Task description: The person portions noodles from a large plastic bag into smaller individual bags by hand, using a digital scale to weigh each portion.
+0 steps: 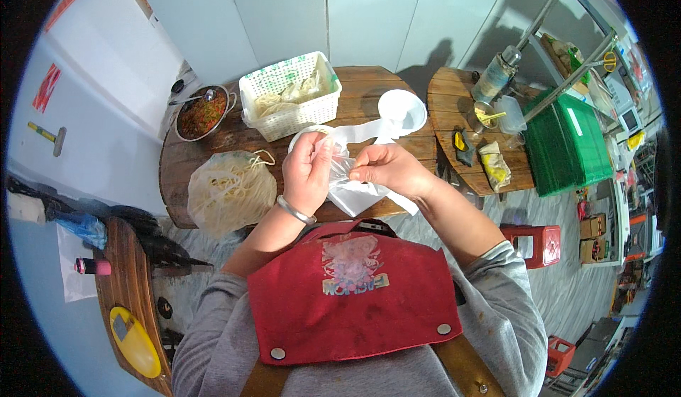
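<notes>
My left hand (308, 171) pinches a white plastic bag (351, 197) between thumb and fingers, in front of my chest. On the bag's other side, my right hand (391, 168) grips the thin plastic with thumb and forefinger. Behind my left hand, a round white rim (314, 130) is partly hidden. A white bowl (403, 111) stands beyond the bag, whose handle strip lies near or against it. To the left rests a clear bag of noodles (231, 189). A white perforated plastic basket (298, 115) holds more noodles, some of them bagged.
A pan of chopped reddish food (199, 118) with a ladle stands at the back left of the wooden table (367, 80). On the right-hand table are a thermos (495, 75), a metal cup (481, 118), cloths (495, 165) and a green crate (566, 142). A red stool (545, 245) stands below.
</notes>
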`<state>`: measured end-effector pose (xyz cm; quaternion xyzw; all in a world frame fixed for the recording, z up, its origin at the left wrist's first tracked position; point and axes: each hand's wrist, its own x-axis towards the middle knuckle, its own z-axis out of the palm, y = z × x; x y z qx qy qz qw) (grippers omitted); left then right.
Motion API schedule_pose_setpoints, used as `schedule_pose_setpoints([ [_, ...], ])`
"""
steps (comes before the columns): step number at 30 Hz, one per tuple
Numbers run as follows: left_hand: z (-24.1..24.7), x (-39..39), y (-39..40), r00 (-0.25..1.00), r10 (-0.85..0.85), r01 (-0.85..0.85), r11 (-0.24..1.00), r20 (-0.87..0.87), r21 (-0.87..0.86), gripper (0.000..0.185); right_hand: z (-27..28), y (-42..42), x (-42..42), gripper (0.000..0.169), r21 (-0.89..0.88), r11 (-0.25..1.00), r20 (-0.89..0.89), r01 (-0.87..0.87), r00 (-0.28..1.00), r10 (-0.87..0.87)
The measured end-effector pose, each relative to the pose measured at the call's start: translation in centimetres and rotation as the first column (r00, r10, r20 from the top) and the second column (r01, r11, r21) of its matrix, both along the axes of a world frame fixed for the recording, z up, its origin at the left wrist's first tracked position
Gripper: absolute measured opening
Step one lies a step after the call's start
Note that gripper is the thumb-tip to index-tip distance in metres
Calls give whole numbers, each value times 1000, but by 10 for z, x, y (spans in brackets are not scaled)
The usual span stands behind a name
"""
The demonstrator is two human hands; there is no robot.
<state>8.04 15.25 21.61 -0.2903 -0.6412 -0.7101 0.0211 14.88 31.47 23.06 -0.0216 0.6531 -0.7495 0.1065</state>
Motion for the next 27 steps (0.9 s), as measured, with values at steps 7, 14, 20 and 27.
schedule_pose_setpoints([
  [7, 2, -13, -8, 929, 216, -262, 957, -300, -121, 16, -2, -14, -2, 15, -35, 998, -32, 60, 998, -61],
  [14, 13, -1, -37, 993, -102, 119, 932, 68, -342, 21, -24, -33, -4, 20, 11, 988, -160, 157, 975, -153],
  [20, -15, -7, -48, 714, -425, 551, 832, 557, -72, 14, -28, -49, -3, 13, 92, 995, -133, 33, 991, -20],
  [27, -38, -12, -68, 586, -479, 490, 852, 654, 186, 13, -45, -51, -3, 5, -251, 962, 112, 102, 991, -75],
])
